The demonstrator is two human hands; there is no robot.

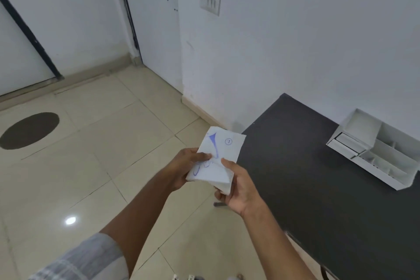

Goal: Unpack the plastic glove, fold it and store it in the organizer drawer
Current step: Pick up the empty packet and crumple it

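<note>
A white paper glove packet with blue print is held in front of me above the floor, just left of the table's edge. My left hand pinches its left side, thumb on top. My right hand grips its lower right part, where the paper is bent and partly pulled apart. No glove itself shows. The white organizer with small drawers and open compartments stands on the black table at the right, near the wall.
Beige floor tiles spread out on the left, with a dark oval mat at the far left. A white wall with a switch plate rises behind the table. White doors stand at the back left.
</note>
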